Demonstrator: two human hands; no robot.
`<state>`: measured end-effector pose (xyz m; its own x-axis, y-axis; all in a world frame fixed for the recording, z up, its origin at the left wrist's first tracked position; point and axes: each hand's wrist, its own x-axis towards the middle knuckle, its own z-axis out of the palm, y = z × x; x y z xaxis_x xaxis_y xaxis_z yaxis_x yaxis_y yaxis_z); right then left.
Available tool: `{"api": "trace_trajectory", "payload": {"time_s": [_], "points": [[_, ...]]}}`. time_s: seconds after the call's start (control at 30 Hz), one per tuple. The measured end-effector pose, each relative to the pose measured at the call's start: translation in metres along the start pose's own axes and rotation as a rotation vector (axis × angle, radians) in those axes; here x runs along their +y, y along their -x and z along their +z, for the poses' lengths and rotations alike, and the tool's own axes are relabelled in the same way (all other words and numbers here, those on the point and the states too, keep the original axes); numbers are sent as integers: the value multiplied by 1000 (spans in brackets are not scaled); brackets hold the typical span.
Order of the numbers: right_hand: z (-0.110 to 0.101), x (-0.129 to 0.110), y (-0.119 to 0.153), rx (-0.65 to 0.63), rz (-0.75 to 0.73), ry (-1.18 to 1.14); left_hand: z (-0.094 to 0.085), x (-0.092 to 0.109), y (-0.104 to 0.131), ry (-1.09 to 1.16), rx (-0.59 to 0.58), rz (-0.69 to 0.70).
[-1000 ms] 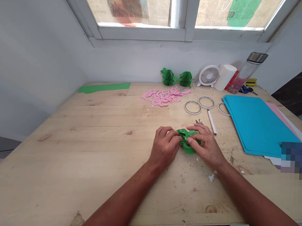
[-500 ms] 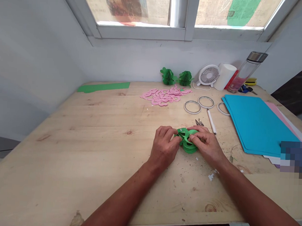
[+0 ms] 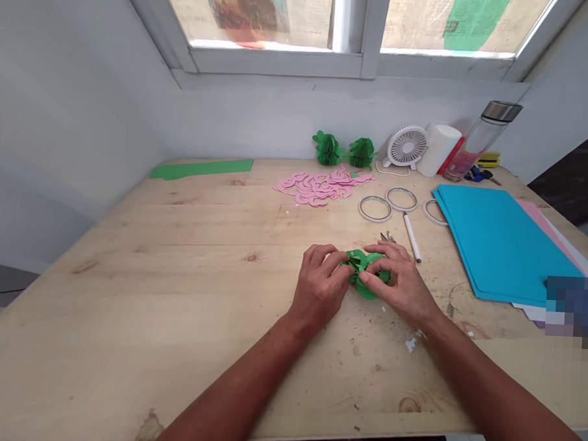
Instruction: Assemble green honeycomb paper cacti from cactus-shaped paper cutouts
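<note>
A layered green paper piece (image 3: 368, 287) lies on the wooden table between my two hands. My left hand (image 3: 322, 280) pinches its left edge, the fingers curled over the paper. On the right side, my right hand (image 3: 399, 277) has its thumb and fingers bent around the piece, gripping it with the thumb near the middle. Part of the paper is hidden under the fingers. Just beyond my right hand lie small scissors (image 3: 389, 237), partly covered, and a white pen (image 3: 412, 237).
Pink paper cutouts (image 3: 319, 186) and two green paper shapes (image 3: 328, 149) are at the back, near a white fan (image 3: 407, 147) and a tilted bottle (image 3: 482, 141). Tape rolls (image 3: 375, 209) lie left of blue sheets (image 3: 507, 243). A green strip (image 3: 203, 169) lies back left.
My right thumb has moved slightly left and down across the green paper. My left hand has stayed nearly still on its edge.
</note>
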<state>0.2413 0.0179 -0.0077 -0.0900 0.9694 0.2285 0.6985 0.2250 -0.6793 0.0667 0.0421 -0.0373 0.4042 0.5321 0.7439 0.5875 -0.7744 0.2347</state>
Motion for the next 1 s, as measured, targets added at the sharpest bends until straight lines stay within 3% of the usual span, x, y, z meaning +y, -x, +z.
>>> {"api": "trace_trajectory", "payload": {"time_s": [0.77, 1.0], "points": [[1, -1, -3, 27, 156, -290, 3, -2, 2, -20, 15, 23], [3, 0, -2, 57, 247, -281, 0, 1, 1, -42, 7, -9]]}}
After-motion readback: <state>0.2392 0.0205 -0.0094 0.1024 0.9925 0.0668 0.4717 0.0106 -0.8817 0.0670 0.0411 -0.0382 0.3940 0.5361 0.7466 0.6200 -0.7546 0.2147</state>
